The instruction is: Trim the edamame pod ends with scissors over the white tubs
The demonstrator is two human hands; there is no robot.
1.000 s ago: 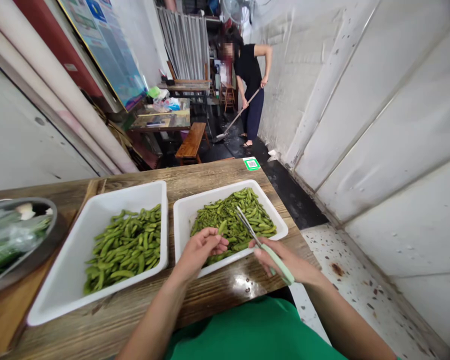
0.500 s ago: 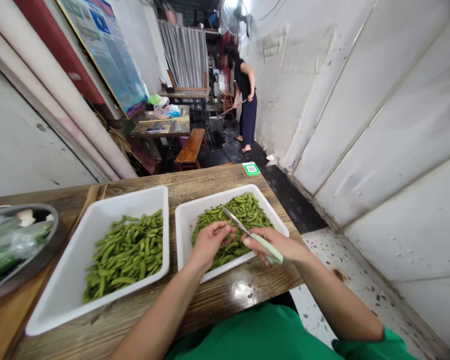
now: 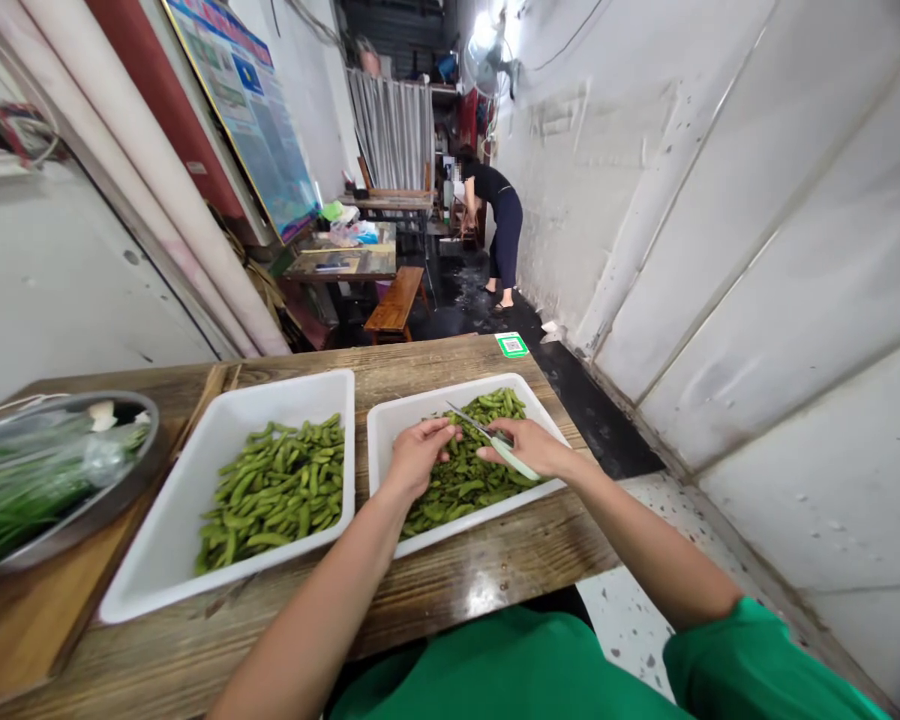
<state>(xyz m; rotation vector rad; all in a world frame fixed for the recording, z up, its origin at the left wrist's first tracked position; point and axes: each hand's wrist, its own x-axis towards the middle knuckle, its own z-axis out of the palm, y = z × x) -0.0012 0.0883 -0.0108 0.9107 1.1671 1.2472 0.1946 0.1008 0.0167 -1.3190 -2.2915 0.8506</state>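
Right hand: fingers closed round the pale-green handle of the scissors, blades pointing away and to the left. From my station I log the blade tips just beside the left fingertips.

Left hand: thumb and fingers curled together. Green shows at the tips, but I cannot tell whether something is pinched there or only lies behind.

Below: both hands are over the right white tray, which contains a spread heap of green pods. Left of it, near but apart, I record the left white tray; its pods lie mostly toward the right side.

Outward: both trays rest on 1 wooden table. At far left, a metal basin with leafy greens partly under clear plastic. Green-edged code card at the table's far right corner.

Background: 1 wooden bench, a cluttered back table, and 1 person bent forward near the right wall; that person's hands are too small for me to read.
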